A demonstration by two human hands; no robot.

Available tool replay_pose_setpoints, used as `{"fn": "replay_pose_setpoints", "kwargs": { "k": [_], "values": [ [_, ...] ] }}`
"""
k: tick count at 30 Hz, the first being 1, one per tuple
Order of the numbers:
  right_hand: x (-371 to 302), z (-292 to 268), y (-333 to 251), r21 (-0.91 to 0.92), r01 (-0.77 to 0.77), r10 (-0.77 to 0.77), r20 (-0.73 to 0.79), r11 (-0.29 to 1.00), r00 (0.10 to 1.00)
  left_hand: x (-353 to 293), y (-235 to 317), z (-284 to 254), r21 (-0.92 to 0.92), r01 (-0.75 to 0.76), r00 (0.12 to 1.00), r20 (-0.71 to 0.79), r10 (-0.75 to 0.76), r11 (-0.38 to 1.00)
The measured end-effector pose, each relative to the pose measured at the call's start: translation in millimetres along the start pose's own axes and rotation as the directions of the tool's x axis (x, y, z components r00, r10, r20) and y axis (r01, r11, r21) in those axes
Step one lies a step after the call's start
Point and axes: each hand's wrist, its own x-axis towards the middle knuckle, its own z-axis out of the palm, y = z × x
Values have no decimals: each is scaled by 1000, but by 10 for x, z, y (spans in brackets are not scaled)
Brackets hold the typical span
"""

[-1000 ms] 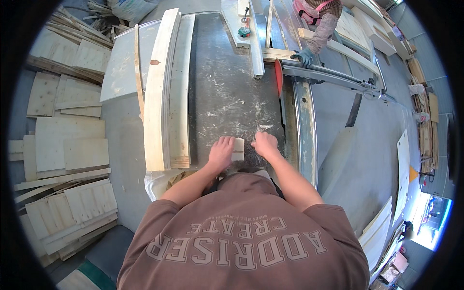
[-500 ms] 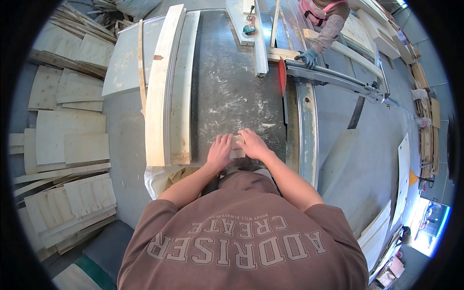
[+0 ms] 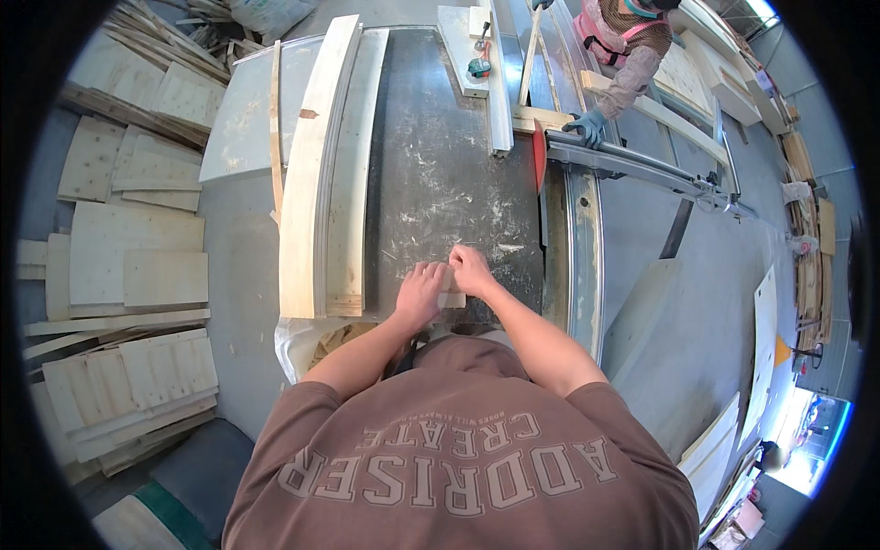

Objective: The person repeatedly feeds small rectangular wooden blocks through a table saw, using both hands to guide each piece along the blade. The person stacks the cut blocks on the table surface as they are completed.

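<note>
One small, pale, rectangular wooden block [image 3: 452, 300] sits between the person's two bare hands, near the near edge of the dark, scuffed metal tabletop [image 3: 440, 197]. A second ago the right hand [image 3: 470, 270] stood apart from it; now that hand is at its far end, close beside the left hand [image 3: 422, 293], so the work seems to have passed from one hand to both. In the right grip the fingers are drawn in together, but I cannot tell whether they pinch the block. In the left grip the fingers lie side by side, bent along the block's left; the thumb is hidden, so its hold cannot be told either.

Ahead of the knuckles, dusty metal gives reaching room as far as a long silvery metal fence [image 3: 500, 105]. On the left, a stack of long, pale wooden boards [image 3: 307, 197] bounds that space. To the right, the tabletop's edge runs near the right forearm, with a pale metal rail [image 3: 585, 257] beyond. Farther up that edge stands a red, leaf-shaped upright piece [image 3: 539, 158], and near it a co-worker's blue-grey gloved hand [image 3: 588, 128] rests at a metal bar [image 3: 632, 163].
</note>
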Motion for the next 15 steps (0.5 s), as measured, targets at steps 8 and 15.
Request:
{"fn": "replay_pose_setpoints", "kwargs": {
  "k": [8,15],
  "values": [
    [401,114,-427,323,-78,105,-69,943,992,30,-90,135,143,-54,998,14,53,988],
    [-284,-529,-300,-525,-220,162,-154,822,975,-61,14,-83,-70,39,998,43,-36,997]
  ]
}}
